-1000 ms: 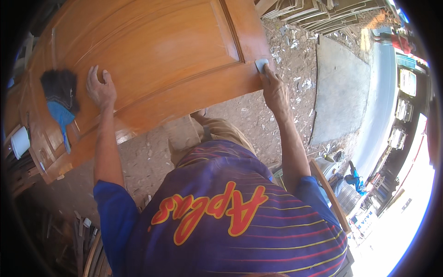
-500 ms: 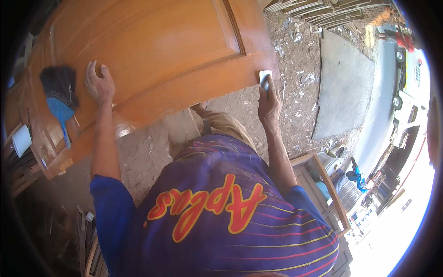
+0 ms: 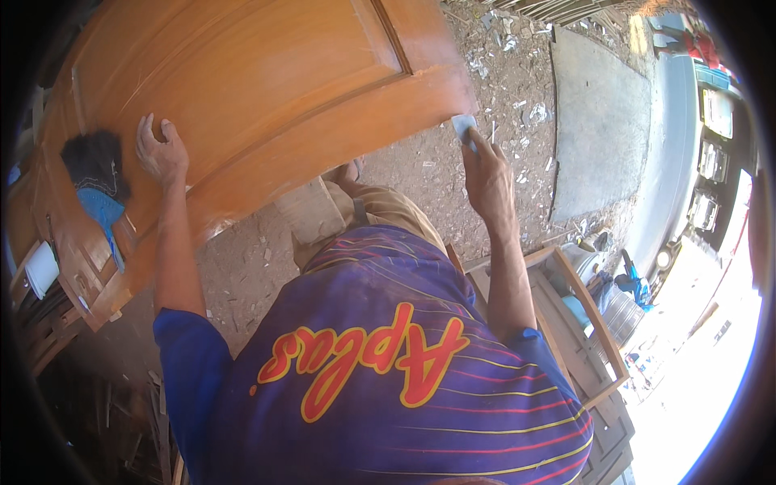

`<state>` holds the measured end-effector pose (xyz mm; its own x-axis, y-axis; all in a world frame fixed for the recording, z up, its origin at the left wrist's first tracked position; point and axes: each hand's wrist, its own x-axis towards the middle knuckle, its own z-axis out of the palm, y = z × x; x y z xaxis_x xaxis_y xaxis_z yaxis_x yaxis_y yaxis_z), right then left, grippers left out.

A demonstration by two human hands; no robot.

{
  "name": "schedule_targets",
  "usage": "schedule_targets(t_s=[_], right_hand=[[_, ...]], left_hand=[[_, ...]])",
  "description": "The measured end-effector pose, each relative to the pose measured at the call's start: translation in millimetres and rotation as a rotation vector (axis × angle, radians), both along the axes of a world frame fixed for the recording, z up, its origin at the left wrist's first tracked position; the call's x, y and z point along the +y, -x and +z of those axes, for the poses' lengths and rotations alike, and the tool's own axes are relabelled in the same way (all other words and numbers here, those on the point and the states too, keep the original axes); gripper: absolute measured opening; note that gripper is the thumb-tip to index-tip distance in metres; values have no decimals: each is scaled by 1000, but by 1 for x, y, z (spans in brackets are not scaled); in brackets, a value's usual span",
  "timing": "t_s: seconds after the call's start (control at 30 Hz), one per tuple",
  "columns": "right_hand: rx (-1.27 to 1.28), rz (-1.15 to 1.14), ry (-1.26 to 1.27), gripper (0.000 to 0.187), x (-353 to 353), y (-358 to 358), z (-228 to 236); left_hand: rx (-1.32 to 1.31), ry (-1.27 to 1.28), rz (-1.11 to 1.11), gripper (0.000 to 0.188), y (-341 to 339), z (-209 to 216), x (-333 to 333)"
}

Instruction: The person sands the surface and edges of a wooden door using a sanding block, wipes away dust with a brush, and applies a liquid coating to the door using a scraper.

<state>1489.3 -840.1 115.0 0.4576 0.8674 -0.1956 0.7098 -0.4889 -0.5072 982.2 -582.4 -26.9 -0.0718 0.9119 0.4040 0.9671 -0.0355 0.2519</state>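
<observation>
A large orange-brown panelled wooden door (image 3: 267,89) lies flat in front of me. My left hand (image 3: 164,153) rests on its surface with fingers spread and holds nothing. Pinched in my right hand (image 3: 488,179) is a small pale piece of folded sandpaper (image 3: 462,127), at the door's near right corner. Whether the sandpaper touches the edge there, I cannot tell. A hand brush (image 3: 99,202) with black bristles and a blue handle lies on the door, left of my left hand.
A white container (image 3: 41,268) stands at the far left. Litter-strewn dirt ground (image 3: 509,105) borders the door, with a grey flat sheet (image 3: 602,121) beyond. A wooden frame (image 3: 594,311) stands by my right elbow. Stacked wood (image 3: 566,8) is at the back; a road (image 3: 669,121) runs at the right.
My right hand with the sandpaper has moved from the door's surface out to its corner edge and turned slightly. My left hand stays on the door. The whole view has shifted a little.
</observation>
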Motion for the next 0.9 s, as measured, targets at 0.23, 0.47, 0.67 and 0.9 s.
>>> schedule_targets(t_s=[0.23, 0.47, 0.67, 0.9], right_hand=[[-113, 299, 428, 35, 18, -18, 10], [236, -56, 311, 40, 43, -28, 39], [79, 43, 187, 40, 75, -54, -3], [-86, 202, 74, 39, 82, -59, -28]], left_hand=[[-26, 8, 5, 46, -9, 4, -3], [-26, -57, -32, 43, -7, 4, -4], [-5, -77, -53, 42, -1, 0, -1], [-47, -44, -20, 41, -6, 2, 0]])
